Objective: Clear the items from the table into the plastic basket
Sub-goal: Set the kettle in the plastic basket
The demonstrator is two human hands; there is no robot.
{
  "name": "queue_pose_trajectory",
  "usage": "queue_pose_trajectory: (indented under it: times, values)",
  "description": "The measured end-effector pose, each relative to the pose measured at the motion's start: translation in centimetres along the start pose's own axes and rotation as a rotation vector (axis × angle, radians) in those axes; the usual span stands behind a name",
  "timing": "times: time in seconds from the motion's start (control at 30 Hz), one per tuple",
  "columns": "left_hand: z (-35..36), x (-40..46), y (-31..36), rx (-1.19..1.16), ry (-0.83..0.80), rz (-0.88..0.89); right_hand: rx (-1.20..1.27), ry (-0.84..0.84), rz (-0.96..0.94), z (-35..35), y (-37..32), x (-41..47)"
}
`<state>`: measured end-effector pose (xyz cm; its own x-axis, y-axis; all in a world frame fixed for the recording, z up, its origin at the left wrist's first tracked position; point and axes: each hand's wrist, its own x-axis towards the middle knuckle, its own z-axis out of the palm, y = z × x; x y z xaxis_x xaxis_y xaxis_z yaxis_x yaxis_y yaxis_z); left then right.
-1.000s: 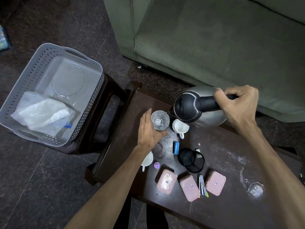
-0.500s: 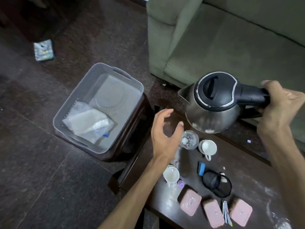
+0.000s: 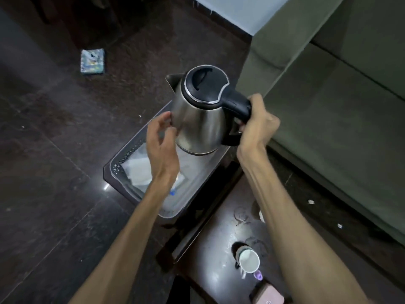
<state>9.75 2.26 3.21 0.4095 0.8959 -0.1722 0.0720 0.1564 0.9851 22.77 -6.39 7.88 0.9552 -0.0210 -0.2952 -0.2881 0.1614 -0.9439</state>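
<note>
A steel kettle [image 3: 198, 119] with a black lid hangs upright over the grey plastic basket [image 3: 128, 150]. My right hand [image 3: 256, 121] grips its black handle. My left hand [image 3: 161, 148] is open beside the kettle's left wall, fingers spread, at or very near the metal. Inside the basket lies a clear plastic bag [image 3: 137, 172]. On the dark table [image 3: 214, 233] at lower right stand a white cup [image 3: 248, 261], a small purple cap [image 3: 258, 275] and a pink box [image 3: 268, 297] at the frame's bottom edge. My right arm hides other table items.
The basket rests on a dark stool [image 3: 197, 200] left of the table. A green sofa [image 3: 339, 106] fills the right side. A small patterned packet [image 3: 92, 61] lies on the dark floor at upper left. A clear glass [image 3: 241, 215] stands on the table near my right arm.
My right hand has carried the kettle from above the table leftward to above the basket. My left hand has left the glass and risen beside the kettle. The view has swung left.
</note>
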Motion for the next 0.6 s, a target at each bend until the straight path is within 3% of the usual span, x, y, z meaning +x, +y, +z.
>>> queue_pose_trajectory:
  times: [0.33,0.6]
  values:
    - [-4.2,5.7,-4.5,0.119,-0.137,-0.18,-0.162,-0.031,0.08,4.3,8.8,-0.3]
    - [-6.0,5.5,-6.8,0.247,-0.221,-0.21,-0.185,-0.091,-0.034,2.4,12.1,-0.5]
